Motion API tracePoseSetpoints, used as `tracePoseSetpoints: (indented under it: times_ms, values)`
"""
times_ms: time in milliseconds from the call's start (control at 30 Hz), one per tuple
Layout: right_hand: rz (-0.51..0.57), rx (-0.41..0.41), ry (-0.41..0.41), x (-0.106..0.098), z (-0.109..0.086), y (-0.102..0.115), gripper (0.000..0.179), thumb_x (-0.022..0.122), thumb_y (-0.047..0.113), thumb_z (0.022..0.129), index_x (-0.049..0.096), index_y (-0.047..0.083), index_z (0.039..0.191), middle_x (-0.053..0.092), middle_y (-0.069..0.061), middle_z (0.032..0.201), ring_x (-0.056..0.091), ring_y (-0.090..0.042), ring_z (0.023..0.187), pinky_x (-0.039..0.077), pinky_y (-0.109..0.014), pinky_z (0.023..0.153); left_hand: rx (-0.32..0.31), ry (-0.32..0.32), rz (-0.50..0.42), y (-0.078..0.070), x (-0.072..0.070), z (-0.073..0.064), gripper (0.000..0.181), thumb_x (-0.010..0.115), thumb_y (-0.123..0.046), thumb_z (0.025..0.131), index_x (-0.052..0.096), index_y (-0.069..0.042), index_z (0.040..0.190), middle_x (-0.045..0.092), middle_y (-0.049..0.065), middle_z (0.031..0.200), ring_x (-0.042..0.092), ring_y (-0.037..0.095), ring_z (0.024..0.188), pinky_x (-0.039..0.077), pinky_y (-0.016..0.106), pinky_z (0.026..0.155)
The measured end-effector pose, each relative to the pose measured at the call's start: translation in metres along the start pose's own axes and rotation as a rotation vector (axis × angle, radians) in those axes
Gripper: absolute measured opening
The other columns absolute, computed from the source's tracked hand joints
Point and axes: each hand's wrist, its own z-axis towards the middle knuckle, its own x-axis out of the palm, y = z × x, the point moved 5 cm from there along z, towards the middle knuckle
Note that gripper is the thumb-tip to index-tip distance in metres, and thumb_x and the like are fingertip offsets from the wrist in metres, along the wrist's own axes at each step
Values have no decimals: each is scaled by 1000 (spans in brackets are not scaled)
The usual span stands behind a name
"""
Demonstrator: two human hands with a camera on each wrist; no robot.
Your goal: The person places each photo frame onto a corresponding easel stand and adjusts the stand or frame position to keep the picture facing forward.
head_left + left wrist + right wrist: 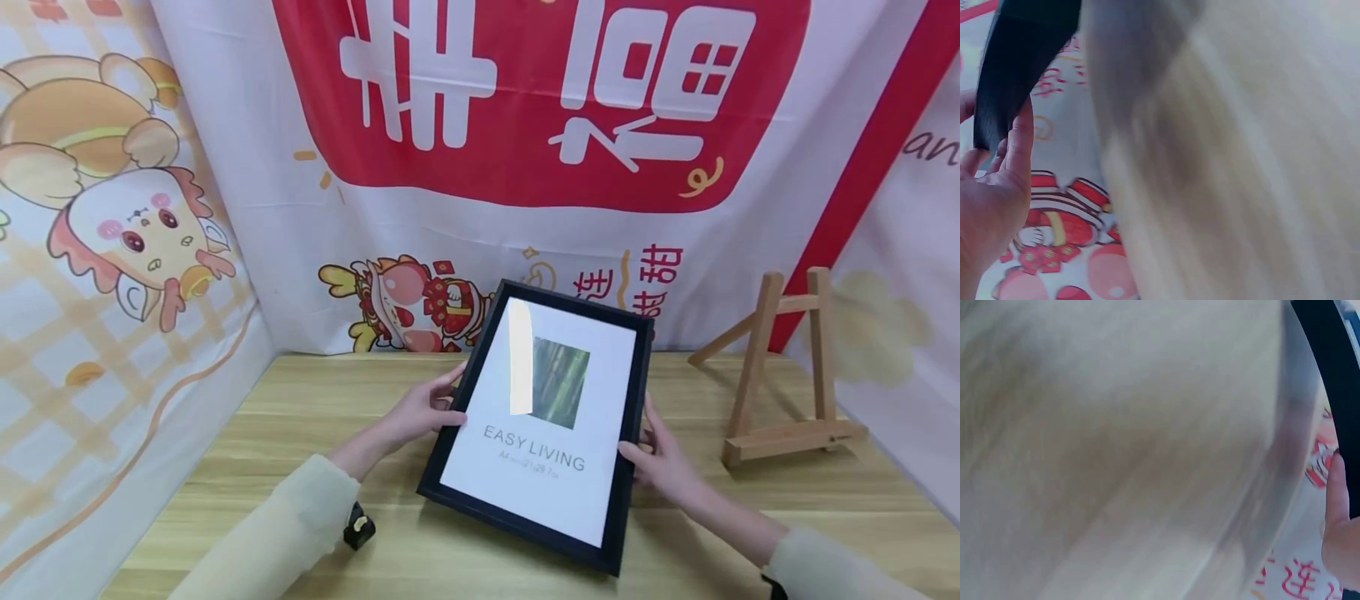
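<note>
A black picture frame [480, 505] is held tilted above the wooden table, its white "EASY LIVING" insert facing up. My left hand [424, 408] grips its left side, with the thumb on the front face and the fingers at the edge and behind. On the opposite side my right hand [660, 460] holds the edge, thumb in front, other fingers partly hidden behind. In the left wrist view, the left hand [997, 194] has thumb and fingers on either side of the dark frame edge [1016, 69]. The right wrist view shows the right hand [1340, 531] against the black edge [1335, 381].
A small wooden easel [787, 375] stands at the right on the wood-grain table [247, 475]. Behind the table hangs a red and white printed cloth [517, 158]. Another patterned cloth [112, 217] covers the left side.
</note>
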Motion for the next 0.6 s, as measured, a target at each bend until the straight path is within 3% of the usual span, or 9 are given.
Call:
tracePoseSetpoints:
  times_ms: [133, 300, 433, 600]
  values:
    - [-23, -3, 33, -15, 2, 7, 88, 52, 4, 99, -14, 23, 154, 36, -44, 134, 66, -35, 89, 59, -45, 64, 75, 115, -16, -23, 4, -5, 92, 73, -6, 86, 19, -32, 156, 46, 19, 139, 61, 28, 100, 56, 40, 79]
    - [-64, -53, 64, -35, 4, 18, 88, 53, 10, 100, -16, 25, 154, 32, -43, 139, 64, -31, 98, 59, -43, 67, 158, 223, 28, -52, 7, -12, 101, 74, -6, 85, 8, -32, 157, 34, 16, 151, 54, 30, 116, 47, 45, 98]
    - [-78, -129, 81, -49, 5, 28, 86, 52, 9, 101, -14, 23, 154, 29, -42, 141, 63, -16, 102, 59, -44, 67, 215, 260, 69, -69, 11, -14, 103, 74, -8, 87, 3, -36, 156, 26, 12, 157, 55, 29, 117, 47, 44, 98]
    - [-149, -232, 57, -68, 8, 38, 86, 52, 7, 100, -12, 23, 155, 20, -39, 148, 57, 5, 100, 59, -41, 65, 304, 246, 135, -87, 23, -15, 102, 73, -11, 88, 1, -40, 155, 42, 11, 147, 60, 22, 104, 52, 37, 90]
